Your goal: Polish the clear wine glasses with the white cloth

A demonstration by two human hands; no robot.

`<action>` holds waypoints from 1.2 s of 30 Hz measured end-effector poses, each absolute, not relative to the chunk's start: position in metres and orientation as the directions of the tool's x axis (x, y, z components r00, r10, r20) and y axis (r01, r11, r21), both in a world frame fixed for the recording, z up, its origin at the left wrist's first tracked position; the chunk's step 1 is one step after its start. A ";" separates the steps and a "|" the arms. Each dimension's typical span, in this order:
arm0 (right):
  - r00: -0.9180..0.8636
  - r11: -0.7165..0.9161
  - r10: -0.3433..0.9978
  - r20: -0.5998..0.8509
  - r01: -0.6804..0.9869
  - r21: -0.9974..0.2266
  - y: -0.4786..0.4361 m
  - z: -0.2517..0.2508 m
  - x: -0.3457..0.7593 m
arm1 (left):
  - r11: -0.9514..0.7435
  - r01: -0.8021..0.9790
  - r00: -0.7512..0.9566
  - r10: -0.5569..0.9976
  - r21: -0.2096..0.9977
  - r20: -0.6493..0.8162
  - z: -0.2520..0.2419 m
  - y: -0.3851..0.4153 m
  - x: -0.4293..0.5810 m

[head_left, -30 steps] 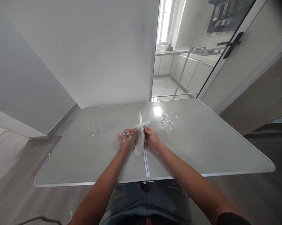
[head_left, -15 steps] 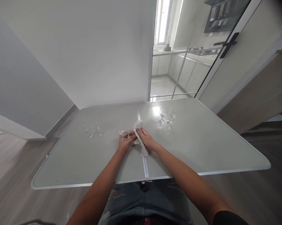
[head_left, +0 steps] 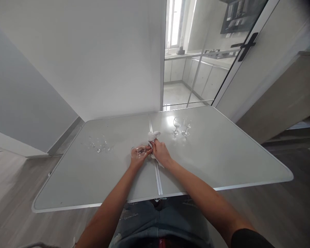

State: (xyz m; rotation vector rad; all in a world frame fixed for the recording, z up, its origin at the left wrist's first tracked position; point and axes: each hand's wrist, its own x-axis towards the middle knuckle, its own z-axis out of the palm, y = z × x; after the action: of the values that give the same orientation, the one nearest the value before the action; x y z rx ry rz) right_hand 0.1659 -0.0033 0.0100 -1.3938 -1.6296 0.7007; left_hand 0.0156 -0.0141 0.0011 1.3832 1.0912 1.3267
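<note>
Head cam: left hand (head_left: 139,157) fingers curled round clear wine glass (head_left: 137,152), held sideways just above table (head_left: 222,155) centre seam. Right hand (head_left: 160,154) fingers pinch white cloth (head_left: 153,136) against glass. Two upright glasses (head_left: 181,126) far right; more glassware (head_left: 98,144) left.

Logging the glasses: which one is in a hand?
The wine glass held sideways in the left hand, next to the white cloth; the other glasses rest on the table.

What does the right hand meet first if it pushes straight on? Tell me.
The white cloth bunched in the right hand; just beyond, probably the glass in the left hand, though depth is unclear.
</note>
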 end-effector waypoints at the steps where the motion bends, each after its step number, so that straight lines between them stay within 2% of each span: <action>1: -0.004 0.189 0.974 0.227 0.574 -0.797 -0.005 0.012 0.165 | -0.206 0.013 0.039 0.978 0.978 0.205 0.001 -0.014 0.016; 4: 0.019 0.128 0.979 0.204 0.723 -0.679 -0.008 0.016 0.163 | -0.206 0.034 0.040 0.978 0.978 0.205 0.001 -0.014 0.017; 7: 0.056 0.111 0.975 0.215 0.715 -0.691 -0.006 0.015 0.165 | -0.213 0.050 0.039 0.977 0.976 0.211 0.002 -0.015 0.018; 13: 0.303 0.073 0.927 0.220 0.430 -0.900 0.006 0.007 0.187 | -0.178 -0.016 -0.107 0.979 0.984 0.175 0.000 -0.009 0.018; 18: 0.181 0.208 0.949 0.258 0.255 -0.944 0.006 0.008 0.188 | -0.139 -0.060 -0.046 0.990 0.988 0.137 -0.001 -0.005 0.017; 21: 0.210 0.288 0.925 0.316 0.154 -0.945 0.006 0.009 0.187 | -0.141 -0.109 -0.049 0.989 0.984 0.136 0.003 -0.005 0.016; 23: 0.236 0.274 0.931 0.280 0.060 -0.960 0.007 0.009 0.188 | -0.134 -0.115 -0.055 0.990 0.984 0.129 0.007 -0.005 0.016; 26: 0.232 0.145 0.963 0.135 -0.027 -0.989 0.007 0.010 0.191 | -0.129 -0.101 -0.061 0.991 0.986 0.123 0.009 -0.005 0.016; 28: 0.162 0.074 0.984 0.076 0.022 -0.997 0.006 0.012 0.191 | -0.146 -0.086 -0.086 0.987 0.986 0.139 0.007 -0.004 0.016; 30: -0.002 0.068 0.998 0.068 0.139 -0.988 0.005 0.014 0.189 | -0.173 -0.075 -0.125 0.979 0.982 0.163 0.004 -0.002 0.015; 33: -0.195 0.161 0.976 0.100 0.330 -0.930 0.002 0.016 0.185 | -0.192 -0.067 -0.123 0.975 0.979 0.183 -0.003 0.002 0.014; 36: -0.211 0.260 0.962 0.174 0.512 -0.819 -0.002 0.016 0.181 | -0.268 -0.023 -0.096 0.960 0.963 0.264 -0.012 0.006 0.014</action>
State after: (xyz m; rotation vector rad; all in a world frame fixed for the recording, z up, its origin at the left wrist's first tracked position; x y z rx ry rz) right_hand 0.1812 -0.0022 0.0158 -1.3409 -1.8368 0.8209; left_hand 0.0135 0.0063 -0.0120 1.3324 1.1102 1.4931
